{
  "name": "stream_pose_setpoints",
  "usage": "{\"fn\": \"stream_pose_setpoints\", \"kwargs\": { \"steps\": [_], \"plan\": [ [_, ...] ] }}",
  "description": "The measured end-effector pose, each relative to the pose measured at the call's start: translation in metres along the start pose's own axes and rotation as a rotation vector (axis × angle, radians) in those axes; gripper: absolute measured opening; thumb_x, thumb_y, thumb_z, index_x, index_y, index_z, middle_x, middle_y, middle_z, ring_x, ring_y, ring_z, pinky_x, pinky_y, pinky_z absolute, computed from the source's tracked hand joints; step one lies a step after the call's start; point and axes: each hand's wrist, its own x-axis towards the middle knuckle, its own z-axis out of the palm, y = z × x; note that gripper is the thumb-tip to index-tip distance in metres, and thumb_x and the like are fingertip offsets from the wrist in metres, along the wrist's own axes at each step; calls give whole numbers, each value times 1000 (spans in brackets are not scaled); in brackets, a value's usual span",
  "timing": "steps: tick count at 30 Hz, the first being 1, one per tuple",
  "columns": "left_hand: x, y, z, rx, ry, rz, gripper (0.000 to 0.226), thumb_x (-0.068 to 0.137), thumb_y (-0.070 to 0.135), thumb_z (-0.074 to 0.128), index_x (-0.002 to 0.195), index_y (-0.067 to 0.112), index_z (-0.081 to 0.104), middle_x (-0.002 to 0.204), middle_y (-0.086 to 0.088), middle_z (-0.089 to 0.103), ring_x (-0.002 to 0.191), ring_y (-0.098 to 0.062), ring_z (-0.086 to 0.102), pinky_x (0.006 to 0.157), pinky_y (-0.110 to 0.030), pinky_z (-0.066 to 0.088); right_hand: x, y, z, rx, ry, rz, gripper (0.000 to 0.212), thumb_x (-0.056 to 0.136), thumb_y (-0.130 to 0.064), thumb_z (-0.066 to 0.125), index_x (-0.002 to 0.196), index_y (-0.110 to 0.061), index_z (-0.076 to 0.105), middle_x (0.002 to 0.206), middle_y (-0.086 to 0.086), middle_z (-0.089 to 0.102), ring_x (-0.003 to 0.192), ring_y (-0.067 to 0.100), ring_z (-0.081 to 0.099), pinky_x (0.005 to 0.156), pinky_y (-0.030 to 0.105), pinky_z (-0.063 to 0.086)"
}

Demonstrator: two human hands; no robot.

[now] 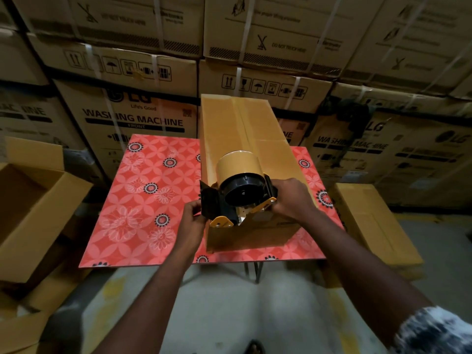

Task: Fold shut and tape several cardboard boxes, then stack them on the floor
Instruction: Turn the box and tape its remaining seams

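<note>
- Taping step: right hand (291, 198) clamps black-and-yellow tape dispenser (240, 192) at 6 o'clock edge of closed tan cardboard box (245, 129); left hand (190, 221) pinches dispenser's 9 o'clock plate.
- Next, probably: tear tape cleanly there.

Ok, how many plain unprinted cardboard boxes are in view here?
3 for certain: one box on the table, under the tape dispenser; an open box at left; a closed box low at right. Cardboard beneath the side ones may be more boxes.
</note>
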Motion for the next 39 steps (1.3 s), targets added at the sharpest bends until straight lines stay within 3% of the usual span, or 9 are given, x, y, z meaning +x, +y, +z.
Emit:
{"fn": "stream_pose_setpoints", "kwargs": {
  "steps": [7,12,16,21,25,28,30,33,39],
  "plan": [
    [2,-4,0,108,38,-1,30,102,13,54,129,26,52,122,2,63,112,-19,61,99,-47,51,0,2,-2,30,-36,-47,22,75,-42,66,84,-22,70,67,-1,68,62,27,65,56,32,50],
    [2,-2,3,121,87,48,21,102,14,55,122,16,55,113,-4,65,103,-26,64,89,-45,53,-5,15,-9,32,-108,-95,16,80,-39,71,87,-27,66,70,-5,67,65,23,66,55,25,37],
    [-2,3,5,36,118,35,22,100,11,60,121,14,55,117,-4,62,105,-18,61,88,-33,53,-15,53,-24,6,-69,-97,24,79,-40,73,90,-18,72,77,5,73,69,29,69,56,24,38],
    [-3,2,11,47,161,8,21,98,14,63,119,15,58,125,-14,61,114,-25,61,95,-41,54,-30,110,-37,54,-154,-25,23,79,-40,71,81,-17,67,69,2,69,62,24,66,53,30,48],
    [-20,13,24,522,334,312,20,97,16,65,115,21,61,116,2,60,111,-21,57,93,-46,51,-30,119,-29,122,-207,-62,17,82,-31,74,83,-15,70,75,2,71,66,21,67,52,25,46],
    [-37,13,45,915,153,679,27,97,16,63,123,18,65,123,2,62,117,-14,51,107,-42,40,-26,121,-29,128,-212,-103,17,81,-32,76,84,-17,70,74,-1,70,64,17,66,51,23,39],
    [-44,4,66,1095,-49,663,44,95,24,65,137,16,58,141,-4,54,131,-16,45,121,-45,24,-26,123,-28,154,-223,-113,17,80,-33,77,82,-19,68,71,-2,69,62,15,65,52,23,39],
    [-45,-10,84,1281,-134,678,57,94,32,63,144,9,50,156,-11,38,148,-29,29,122,-56,24,-25,126,-24,174,-230,-104,16,81,-32,77,79,-21,65,68,-3,67,59,14,64,51,22,39],
    [-47,-8,76,1240,-54,632,70,95,41,60,154,14,36,160,-6,36,151,-15,20,123,-25,-4,-27,130,-18,216,-199,-86,29,83,-32,80,71,-27,54,59,-10,56,48,6,52,46,22,34]
  ]
}}
